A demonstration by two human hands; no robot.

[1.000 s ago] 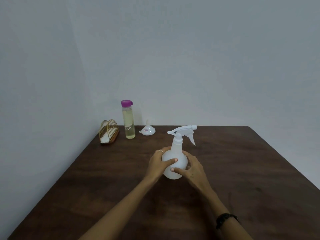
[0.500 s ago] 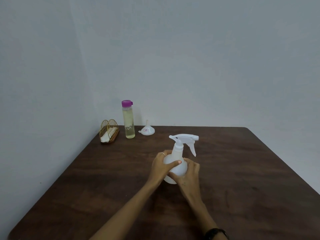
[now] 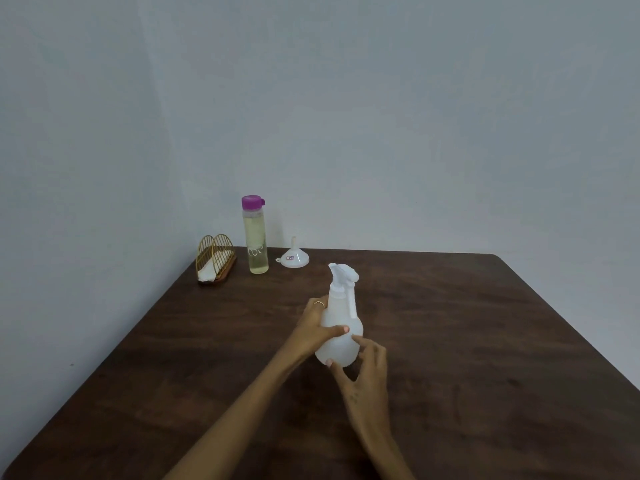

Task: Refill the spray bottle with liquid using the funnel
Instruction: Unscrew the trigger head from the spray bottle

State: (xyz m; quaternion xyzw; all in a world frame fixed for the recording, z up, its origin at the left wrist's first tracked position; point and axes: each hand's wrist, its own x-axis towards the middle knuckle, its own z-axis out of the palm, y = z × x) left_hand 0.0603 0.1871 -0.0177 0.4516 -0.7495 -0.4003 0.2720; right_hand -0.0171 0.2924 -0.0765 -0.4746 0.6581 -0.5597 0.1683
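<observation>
Left hand [image 3: 313, 332] grips the sprayer [image 3: 339, 336], right hand [image 3: 363, 372] pinches its base; steadying the body should ease unscrewing the head.

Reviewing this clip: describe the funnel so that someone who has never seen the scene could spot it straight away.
Look at the far left corner of the dark wooden table, against the wall. Three things stand in a row there: a gold wire holder, a tall bottle with a purple cap, then the funnel. It is the small white cone lying mouth down, spout up, with a little sticker.
</observation>
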